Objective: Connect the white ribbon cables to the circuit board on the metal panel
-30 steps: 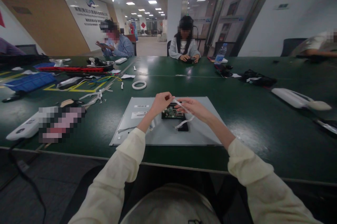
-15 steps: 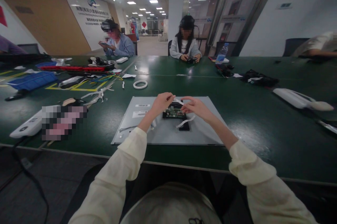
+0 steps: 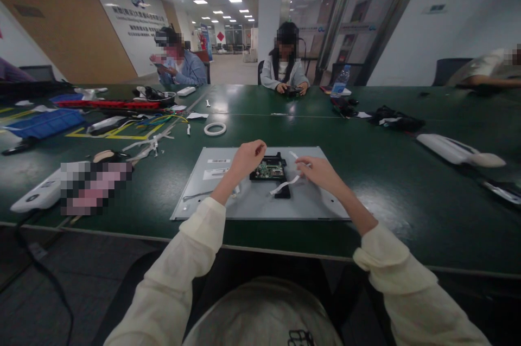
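The white strip [image 3: 285,184] is at the right hand [image 3: 319,172], above the grey panel [image 3: 248,207]; the right hand is the nearer of the 2. Clock references take 12 o'clock as directly away from the person. The right fingers grasp the strip partway along: a short end projects toward 11 o'clock, and the longer tail curves away between 7 and 8 o'clock. The long axis of that tail runs roughly from 2 to 8 o'clock. From the left hand [image 3: 244,161], the short end lies near 3 o'clock. The left fingers are curled together; whether they grip anything cannot be told. The circuit board [image 3: 266,171] lies between the hands. Count: 2 hands, 1 strip in hand, 1 circuit board, 1 panel, 1 white ring [image 3: 215,134] near the panel's 11 o'clock edge.
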A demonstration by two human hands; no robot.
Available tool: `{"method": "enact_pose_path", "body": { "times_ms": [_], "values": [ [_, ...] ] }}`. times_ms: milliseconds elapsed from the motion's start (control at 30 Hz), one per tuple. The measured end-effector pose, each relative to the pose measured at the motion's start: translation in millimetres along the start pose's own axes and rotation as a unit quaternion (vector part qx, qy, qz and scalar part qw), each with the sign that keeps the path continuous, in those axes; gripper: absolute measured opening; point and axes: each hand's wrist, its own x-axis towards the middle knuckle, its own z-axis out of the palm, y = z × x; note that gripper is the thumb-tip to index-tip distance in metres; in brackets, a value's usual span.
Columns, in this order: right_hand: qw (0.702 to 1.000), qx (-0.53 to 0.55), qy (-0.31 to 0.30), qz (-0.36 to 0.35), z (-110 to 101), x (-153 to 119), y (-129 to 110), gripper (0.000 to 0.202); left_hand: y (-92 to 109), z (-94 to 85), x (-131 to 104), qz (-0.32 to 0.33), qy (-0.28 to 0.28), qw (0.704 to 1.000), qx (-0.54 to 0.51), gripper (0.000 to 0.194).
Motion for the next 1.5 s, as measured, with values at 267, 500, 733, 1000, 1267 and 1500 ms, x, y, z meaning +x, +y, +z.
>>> {"method": "enact_pose_path", "body": {
  "times_ms": [267, 500, 733, 1000, 1267, 1500],
  "values": [
    [0.963, 0.267, 0.014, 0.038, 6.2, 34.6, -9.8, 0.029, 0.3, 13.7, 4.1, 0.024, 0.008, 0.999, 0.023, 0.024],
    [0.936, 0.333, -0.006, 0.116, 31.8, 43.8, -30.0, 0.016, -10.4, 26.0, 8.2, 0.019, -0.001, 0.999, 0.051, 0.032],
    [0.921, 0.363, -0.02, 0.137, 40.0, 46.9, -20.0, 0.012, -5.5, 32.8, 6.6, -0.004, -0.063, 0.996, 0.067, 0.039],
    [0.909, 0.385, -0.013, 0.163, 38.5, 44.1, -23.1, 0.012, 7.9, 42.1, -4.8, -0.004, -0.137, 0.987, 0.084, 0.043],
    [0.912, 0.392, 0.01, 0.118, 27.5, 39.6, -24.1, 0.019, 10.1, 43.1, -9.6, -0.044, -0.138, 0.984, 0.102, 0.037],
    [0.914, 0.385, -0.013, 0.126, 30.9, 40.0, -23.9, 0.018, 7.0, 46.5, -9.8, -0.029, -0.136, 0.986, 0.09, 0.035]
  ]
}}
